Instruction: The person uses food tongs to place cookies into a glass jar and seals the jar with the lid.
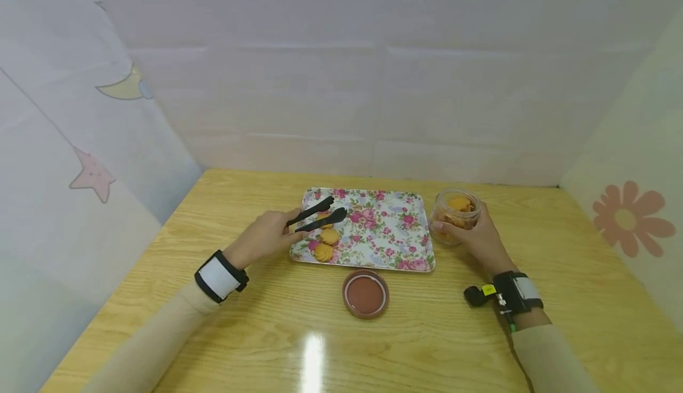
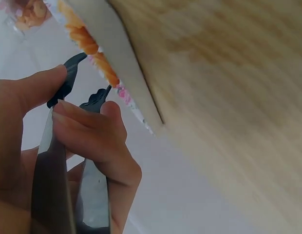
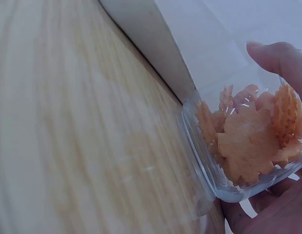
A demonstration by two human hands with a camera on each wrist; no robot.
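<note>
My left hand [image 1: 267,236] grips black tongs [image 1: 318,214] over the left part of a floral tray [image 1: 397,236]; the tongs' tips stand slightly apart with nothing between them. In the left wrist view my fingers [image 2: 87,131] curl round the tongs [image 2: 68,161]. Three cookies [image 1: 326,243] lie on the tray's left side, below the tips. My right hand [image 1: 477,239] holds an open glass jar [image 1: 453,214] of cookies standing on the table right of the tray. The right wrist view shows the jar [image 3: 238,146] with flower-shaped cookies [image 3: 248,141] inside.
A brown jar lid [image 1: 365,293] lies on the wooden table [image 1: 256,334] in front of the tray. White walls with stickers enclose the table on three sides.
</note>
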